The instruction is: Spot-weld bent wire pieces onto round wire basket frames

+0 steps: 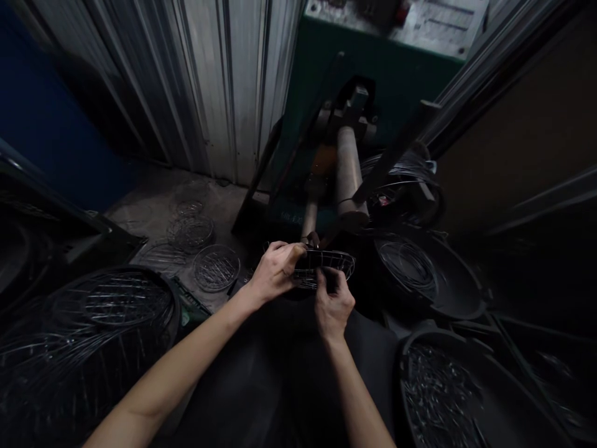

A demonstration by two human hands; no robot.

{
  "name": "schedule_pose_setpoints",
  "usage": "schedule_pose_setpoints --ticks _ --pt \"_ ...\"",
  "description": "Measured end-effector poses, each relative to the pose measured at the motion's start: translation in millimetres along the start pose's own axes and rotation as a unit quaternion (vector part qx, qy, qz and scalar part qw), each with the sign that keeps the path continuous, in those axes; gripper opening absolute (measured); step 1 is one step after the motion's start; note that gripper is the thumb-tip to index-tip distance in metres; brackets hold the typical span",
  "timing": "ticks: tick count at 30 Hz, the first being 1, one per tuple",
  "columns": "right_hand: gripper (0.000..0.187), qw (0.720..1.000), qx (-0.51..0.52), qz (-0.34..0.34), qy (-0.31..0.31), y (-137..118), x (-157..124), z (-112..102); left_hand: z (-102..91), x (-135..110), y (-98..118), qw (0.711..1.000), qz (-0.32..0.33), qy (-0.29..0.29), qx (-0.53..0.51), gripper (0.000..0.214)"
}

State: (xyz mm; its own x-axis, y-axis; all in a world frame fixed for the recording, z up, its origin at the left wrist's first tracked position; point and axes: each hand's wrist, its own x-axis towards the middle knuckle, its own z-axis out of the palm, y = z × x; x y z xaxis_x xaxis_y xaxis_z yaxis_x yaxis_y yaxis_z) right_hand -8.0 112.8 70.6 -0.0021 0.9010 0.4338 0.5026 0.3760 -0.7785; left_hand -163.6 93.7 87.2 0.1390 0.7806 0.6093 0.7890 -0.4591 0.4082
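A round wire basket is tilted between my two hands, just below the arms of a green machine. My left hand grips the basket's left side, its fingers closed on the wire. On the near right side my right hand pinches the basket with thumb and fingers. Right behind the basket stands the machine's thin lower rod. A thicker metal cylinder juts out above it. The basket's left end is hidden by my left hand, and its fine wires are dim.
Round wire grids lie on the concrete floor at left. A dark tub of wire pieces stands at lower left. To the right are a pan with wire rings and a tub of small metal parts. Corrugated metal wall stands behind.
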Motion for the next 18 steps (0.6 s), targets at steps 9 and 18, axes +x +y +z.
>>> schedule_pose_setpoints --ticks 9,18 --pt "0.027 1.000 0.013 0.005 -0.016 4.1 9.2 6.3 -1.3 7.4 -6.7 1.000 -0.011 -0.017 0.012 0.040" --pt "0.023 0.999 0.043 -0.015 -0.012 2.9 9.8 14.6 -1.9 7.4 -9.3 0.996 0.021 -0.022 0.085 0.038"
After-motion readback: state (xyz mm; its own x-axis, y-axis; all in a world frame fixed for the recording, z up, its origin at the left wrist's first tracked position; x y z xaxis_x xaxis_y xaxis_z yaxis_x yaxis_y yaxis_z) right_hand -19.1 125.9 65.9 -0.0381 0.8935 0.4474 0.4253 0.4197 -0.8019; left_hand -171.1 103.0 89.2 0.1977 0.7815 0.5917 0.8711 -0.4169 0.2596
